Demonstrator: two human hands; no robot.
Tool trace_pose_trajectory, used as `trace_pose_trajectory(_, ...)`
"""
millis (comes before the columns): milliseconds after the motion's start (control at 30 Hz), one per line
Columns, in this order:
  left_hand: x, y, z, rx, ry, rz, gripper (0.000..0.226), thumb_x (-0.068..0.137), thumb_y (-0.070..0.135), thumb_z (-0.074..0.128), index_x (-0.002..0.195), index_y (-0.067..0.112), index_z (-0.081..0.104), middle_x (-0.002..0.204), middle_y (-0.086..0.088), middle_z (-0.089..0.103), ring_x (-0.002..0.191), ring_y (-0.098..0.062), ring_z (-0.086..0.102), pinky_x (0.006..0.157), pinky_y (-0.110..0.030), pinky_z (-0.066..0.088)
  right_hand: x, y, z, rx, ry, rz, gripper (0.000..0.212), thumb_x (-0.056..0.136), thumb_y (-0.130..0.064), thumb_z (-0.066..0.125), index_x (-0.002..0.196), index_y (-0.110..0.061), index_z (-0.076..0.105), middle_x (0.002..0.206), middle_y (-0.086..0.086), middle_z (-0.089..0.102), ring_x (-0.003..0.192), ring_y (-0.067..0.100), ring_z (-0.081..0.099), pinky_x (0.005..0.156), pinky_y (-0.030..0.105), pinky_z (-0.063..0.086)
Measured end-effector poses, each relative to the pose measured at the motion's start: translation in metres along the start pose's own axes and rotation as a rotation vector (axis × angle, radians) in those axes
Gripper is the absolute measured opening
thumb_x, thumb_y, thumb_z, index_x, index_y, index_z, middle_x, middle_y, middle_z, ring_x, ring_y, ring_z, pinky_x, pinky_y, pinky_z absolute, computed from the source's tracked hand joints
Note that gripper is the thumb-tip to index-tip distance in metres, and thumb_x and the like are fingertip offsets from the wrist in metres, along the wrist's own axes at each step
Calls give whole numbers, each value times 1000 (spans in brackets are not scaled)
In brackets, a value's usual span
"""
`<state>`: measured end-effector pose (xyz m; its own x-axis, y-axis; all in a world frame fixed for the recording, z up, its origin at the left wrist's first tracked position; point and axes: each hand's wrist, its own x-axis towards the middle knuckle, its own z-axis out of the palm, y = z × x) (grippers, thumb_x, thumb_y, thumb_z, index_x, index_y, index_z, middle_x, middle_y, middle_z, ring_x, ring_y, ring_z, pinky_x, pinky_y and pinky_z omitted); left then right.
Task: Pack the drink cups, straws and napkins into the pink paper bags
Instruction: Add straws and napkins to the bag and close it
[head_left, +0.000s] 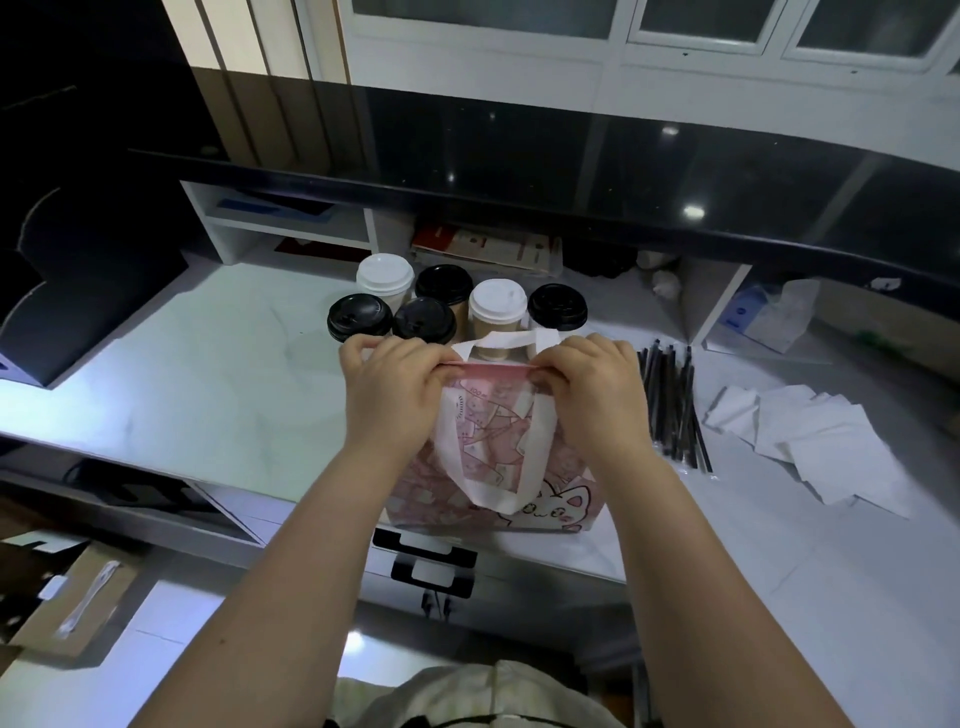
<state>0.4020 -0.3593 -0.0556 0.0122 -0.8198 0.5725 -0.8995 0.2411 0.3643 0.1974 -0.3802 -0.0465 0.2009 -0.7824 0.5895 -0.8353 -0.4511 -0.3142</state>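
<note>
My left hand (395, 379) & right hand (592, 384) both pinch the top edge of the pink bag (493, 467) on the white counter (208, 389), w/ six cups (457, 306) just behind it, straws (670, 405) & napkins (810, 441) to the right.

Both hands pinched at one level, side by side

The left hand (395, 379) and right hand (592, 384) reach forward on bare, nearly straight forearms, backs up, knuckles bent. Each hand's fingers (363, 345) curl downward with the thumbs tucked beneath, closed on the pink bag (488, 441) rim between them.
</note>
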Motion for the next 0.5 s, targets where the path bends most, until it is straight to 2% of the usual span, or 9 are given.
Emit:
trace_pose_trajectory(67, -2, -12, -4, -20, -1, 11, 14, 88, 24, 61, 92, 26, 74, 87, 12, 71, 89, -14, 62, 90, -30, 20, -2, 12, -8, 6, -33, 43, 2, 76, -17, 72, 77, -16, 74, 75, -4, 69, 75, 25, 58, 74, 34, 29)
trace_pose_trajectory(133, -2, -22, -8, -47, -33, -2, 18, 87, 14, 65, 96, 26, 74, 91, 11, 71, 93, -16, 61, 90, -30, 21, -4, 24, -13, 3, -44, 76, 1, 76, -15, 73, 76, -14, 73, 75, -2, 69, 76, 27, 60, 75, 35, 33)
trace_pose_trajectory(267, 5, -22, -11, -69, -12, -83, 29, 85, 1, 62, 91, 26, 75, 88, 10, 72, 89, -14, 60, 89, -32, 25, 0, 26, -10, 25, 10, 56, 7, 71, -9, 66, 72, -10, 72, 69, 2, 68, 69, 29, 60, 72, 41, 42)
trace_pose_trajectory(367, 6, -21, -11, -214, 6, -104, 21, 84, 2, 68, 91, 20, 77, 89, 8, 74, 87, -3, 58, 93, -31, 38, -1, 35, -12, 139, 43, 48, 10, 75, -5, 68, 79, -11, 76, 74, -2, 71, 72, 22, 61, 76, 39, 48)
trace_pose_trajectory(433, 3, -27, -14, -421, -28, -216, 21, 85, 1, 68, 93, 19, 77, 90, 7, 74, 86, 2, 61, 87, -15, 46, -7, 45, -16, 264, 13, 224, 15, 83, -2, 67, 87, -12, 76, 81, -9, 67, 81, 13, 59, 82, 33, 49)
trace_pose_trajectory(500, -1, -32, -17, -495, -40, -338, 27, 88, 0, 64, 92, 24, 73, 90, 14, 72, 85, 5, 62, 80, -5, 43, -13, 50, -18, 316, -19, 390, 18, 87, -2, 63, 91, -15, 75, 85, -12, 64, 84, 9, 57, 85, 28, 49)
